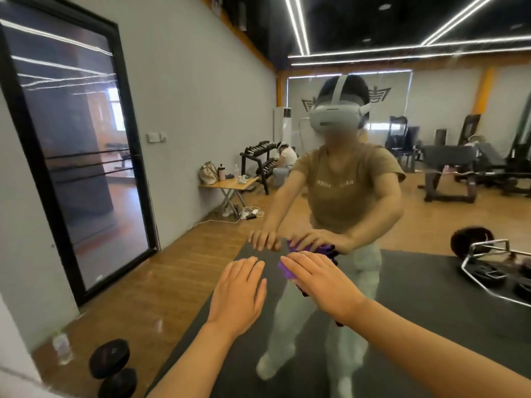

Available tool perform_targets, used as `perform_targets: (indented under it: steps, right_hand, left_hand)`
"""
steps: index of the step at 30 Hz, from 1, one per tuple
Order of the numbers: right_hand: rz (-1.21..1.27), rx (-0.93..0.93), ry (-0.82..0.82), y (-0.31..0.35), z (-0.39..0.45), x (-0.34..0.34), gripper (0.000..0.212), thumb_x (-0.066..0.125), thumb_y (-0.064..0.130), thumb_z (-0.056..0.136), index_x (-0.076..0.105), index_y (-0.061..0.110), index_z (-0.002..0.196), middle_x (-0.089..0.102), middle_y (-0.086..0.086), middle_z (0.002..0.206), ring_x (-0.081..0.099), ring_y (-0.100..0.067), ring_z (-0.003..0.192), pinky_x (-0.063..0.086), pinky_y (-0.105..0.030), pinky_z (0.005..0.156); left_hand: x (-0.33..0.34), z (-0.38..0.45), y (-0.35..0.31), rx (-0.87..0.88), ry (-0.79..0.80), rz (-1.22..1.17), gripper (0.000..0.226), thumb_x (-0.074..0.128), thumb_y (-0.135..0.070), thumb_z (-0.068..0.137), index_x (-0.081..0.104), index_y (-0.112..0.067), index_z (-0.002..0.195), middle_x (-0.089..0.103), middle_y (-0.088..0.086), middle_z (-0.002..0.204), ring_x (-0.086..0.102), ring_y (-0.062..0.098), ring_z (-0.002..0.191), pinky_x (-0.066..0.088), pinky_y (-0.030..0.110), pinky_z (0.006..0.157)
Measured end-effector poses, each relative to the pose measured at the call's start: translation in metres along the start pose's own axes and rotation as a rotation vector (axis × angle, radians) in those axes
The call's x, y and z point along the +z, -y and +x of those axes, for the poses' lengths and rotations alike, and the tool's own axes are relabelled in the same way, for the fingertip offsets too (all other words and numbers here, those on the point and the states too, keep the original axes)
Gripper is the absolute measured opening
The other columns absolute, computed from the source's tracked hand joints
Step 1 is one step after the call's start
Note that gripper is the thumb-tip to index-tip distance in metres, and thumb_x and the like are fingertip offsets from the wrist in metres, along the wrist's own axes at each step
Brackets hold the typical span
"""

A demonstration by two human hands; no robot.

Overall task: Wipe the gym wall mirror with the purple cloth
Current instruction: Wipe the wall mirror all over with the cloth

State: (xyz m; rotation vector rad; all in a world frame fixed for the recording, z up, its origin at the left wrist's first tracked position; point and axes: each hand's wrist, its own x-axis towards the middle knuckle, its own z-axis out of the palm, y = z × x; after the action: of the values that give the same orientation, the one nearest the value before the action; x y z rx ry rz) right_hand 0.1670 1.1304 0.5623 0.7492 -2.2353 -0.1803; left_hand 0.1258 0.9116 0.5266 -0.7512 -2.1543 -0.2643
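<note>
The gym wall mirror (pixel 416 225) fills nearly the whole view and shows my own reflection facing me. My right hand (pixel 321 282) presses the purple cloth (pixel 285 268) flat against the glass with straight fingers. Most of the cloth is hidden under the palm, with purple edges showing at the fingertips and below the hand. My left hand (pixel 238 294) is spread flat just left of it, empty, at or near the glass. I cannot tell whether it touches.
Everything else is reflection. A black-framed glass door (pixel 71 156) is at left, with a dumbbell (pixel 113 366) and a water bottle (pixel 61 347) on the wooden floor at lower left. A folding table (pixel 230 183) stands by the wall and a barbell (pixel 482 254) lies on the dark mat at right.
</note>
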Motion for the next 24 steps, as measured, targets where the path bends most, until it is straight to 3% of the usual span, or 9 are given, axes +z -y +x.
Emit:
perform_targets:
  steps: [4, 11, 15, 20, 24]
  right_hand:
    - [-0.025, 0.008, -0.021, -0.037, 0.025, -0.057, 0.046, 0.041, 0.033, 0.096, 0.068, 0.009, 0.125, 0.069, -0.004, 0.117, 0.068, -0.023, 0.103, 0.059, -0.035, 0.081]
    - [-0.065, 0.079, 0.019, -0.062, 0.034, -0.139, 0.048, 0.040, 0.032, 0.096, 0.063, 0.007, 0.130, 0.067, -0.009, 0.121, 0.067, -0.029, 0.105, 0.059, -0.041, 0.082]
    - [-0.069, 0.202, 0.011, -0.061, 0.023, -0.176, 0.044, 0.045, 0.031, 0.098, 0.062, 0.008, 0.132, 0.066, -0.008, 0.125, 0.064, -0.028, 0.108, 0.055, -0.041, 0.086]
    - [-0.112, 0.291, 0.048, -0.065, -0.004, -0.212, 0.047, 0.039, 0.033, 0.098, 0.064, 0.009, 0.130, 0.067, -0.005, 0.121, 0.067, -0.025, 0.104, 0.058, -0.040, 0.082]
    - [-0.172, 0.357, 0.010, -0.089, -0.030, -0.248, 0.044, 0.041, 0.033, 0.097, 0.067, 0.011, 0.126, 0.069, -0.002, 0.118, 0.067, -0.021, 0.102, 0.059, -0.037, 0.080]
  left_hand:
    - [-0.043, 0.052, -0.013, 0.030, -0.026, 0.030, 0.041, 0.044, -0.033, 0.094, 0.071, -0.009, 0.113, 0.070, 0.005, 0.109, 0.067, 0.024, 0.098, 0.039, 0.031, 0.094]
    - [-0.091, 0.098, -0.040, 0.088, -0.003, 0.034, 0.041, 0.042, -0.035, 0.091, 0.070, -0.009, 0.106, 0.070, 0.005, 0.102, 0.067, 0.027, 0.091, 0.036, 0.034, 0.088]
    - [-0.107, 0.116, -0.055, 0.121, -0.010, -0.023, 0.045, 0.041, -0.038, 0.091, 0.071, -0.011, 0.109, 0.071, 0.003, 0.104, 0.067, 0.023, 0.095, 0.046, 0.035, 0.091]
    - [-0.116, 0.145, -0.093, 0.175, -0.114, -0.106, 0.040, 0.043, -0.035, 0.089, 0.071, -0.009, 0.102, 0.070, 0.004, 0.096, 0.067, 0.025, 0.086, 0.037, 0.033, 0.085]
    - [-0.125, 0.178, -0.144, 0.182, -0.083, -0.152, 0.046, 0.040, -0.039, 0.090, 0.073, -0.012, 0.106, 0.072, 0.002, 0.101, 0.068, 0.021, 0.092, 0.051, 0.035, 0.087]
